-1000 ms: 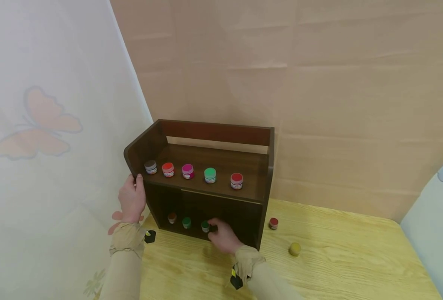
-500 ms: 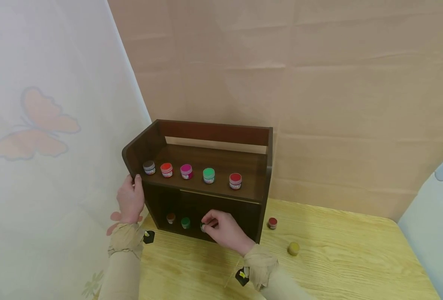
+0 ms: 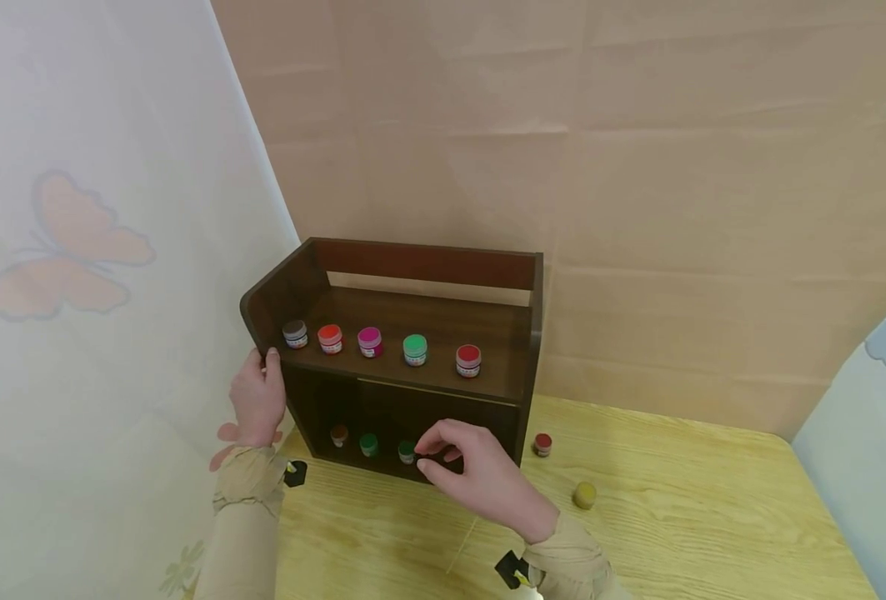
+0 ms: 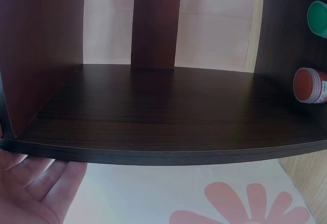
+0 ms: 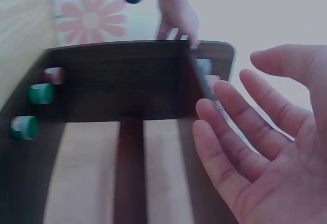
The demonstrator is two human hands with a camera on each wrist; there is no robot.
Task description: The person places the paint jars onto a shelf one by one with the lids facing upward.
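A dark brown two-level wooden shelf (image 3: 427, 388) stands on the table. My left hand (image 3: 257, 398) grips its left side panel, thumb at the front edge and fingers along the outer face. My right hand (image 3: 480, 471) is in front of the lower level, fingers spread and nothing between them. Just left of its fingertips sits a small dark green paint jar (image 3: 407, 452). A green jar (image 3: 368, 445) and an orange-brown jar (image 3: 339, 435) stand further left in that row. In the right wrist view the palm and loosely bent fingers (image 5: 225, 163) show bare.
The upper level bears a row of several paint jars, from a dark-lidded jar (image 3: 295, 334) to a red one (image 3: 468, 361). On the wooden table (image 3: 683, 500), right of the shelf, are a red jar (image 3: 543, 444) and a yellow jar (image 3: 584, 495). A white curtain (image 3: 112, 417) hangs left.
My right hand has let go of the dark green jar and drawn back to the right and toward me, its fingers parting. The left hand keeps its place on the shelf.
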